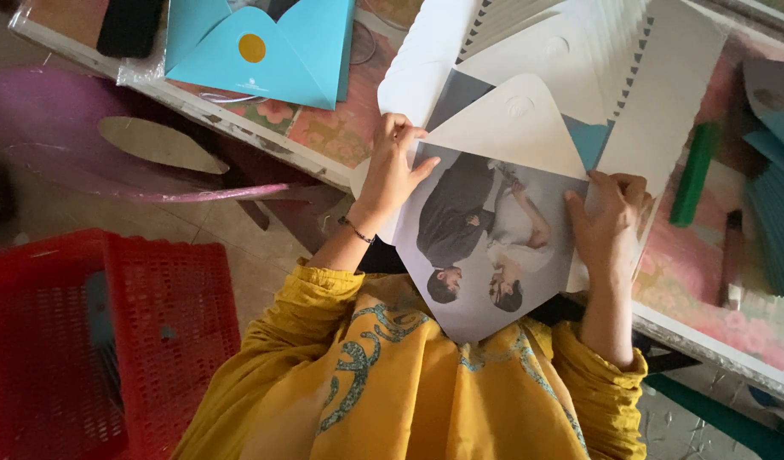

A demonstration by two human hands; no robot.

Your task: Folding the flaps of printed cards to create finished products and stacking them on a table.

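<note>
— At the table's (264, 136) near edge: both hands on a large glossy photo print of a couple in dark and white clothes (485, 247), lying partly over the edge and toward the yellow embroidered garment (409, 383).
— Left hand (392, 175)?
— Closed on the print's left edge, fingers curled over the top, thumb alongside.
— Right hand (609, 226)?
— Pinching the right edge, fingers bent on top, thumb hidden beneath; cannot tell more.
— Above the print?
— White envelope with open triangular flap (515, 123), touching the print's top, flap overlapping it; behind, a fanned row of white envelopes (596, 51).
— Elsewhere?
— Turquoise envelope with a gold round seal (255, 51) far left on the table; red plastic mesh crate (102, 341) on the floor, well apart; green marker (694, 175) to the right.
</note>
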